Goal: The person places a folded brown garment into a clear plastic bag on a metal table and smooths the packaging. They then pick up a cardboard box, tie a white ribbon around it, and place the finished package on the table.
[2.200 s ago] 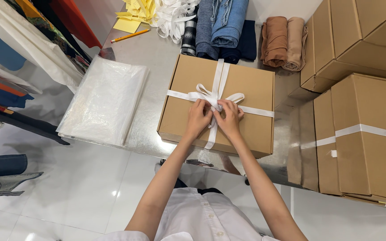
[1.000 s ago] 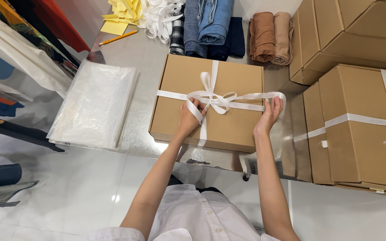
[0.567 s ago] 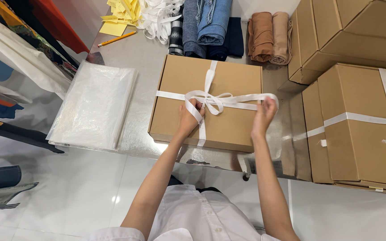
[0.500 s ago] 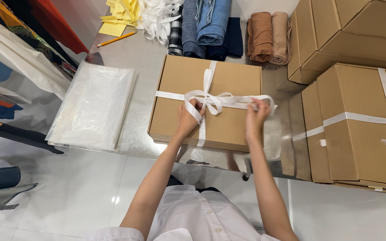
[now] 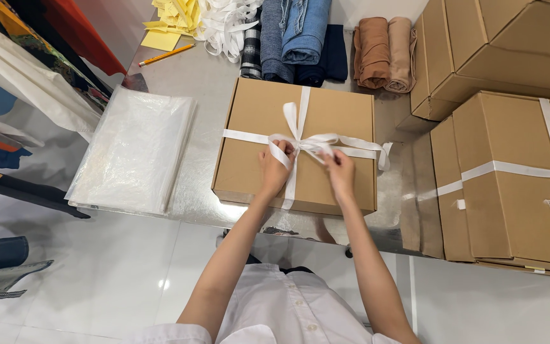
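Clear plastic sheets (image 5: 132, 150) at nine o'clock; pencil (image 5: 167, 55) and yellow paper (image 5: 172, 19) at eleven; rolled fabrics (image 5: 332, 41) at twelve; ribbon-tied cartons (image 5: 510, 178) at three

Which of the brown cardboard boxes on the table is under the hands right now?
The flat brown cardboard box in the middle, where both hands pinch its white ribbon. The ribbon-tied box at right and the plain boxes behind it lie untouched.

Four cardboard boxes: one at centre (image 5: 297, 150), three at right (image 5: 510, 172). Two ribbon bows (image 5: 303, 143). Two brown fabric rolls (image 5: 386, 51) at top. One pencil (image 5: 167, 55). One plastic bag stack (image 5: 132, 150).
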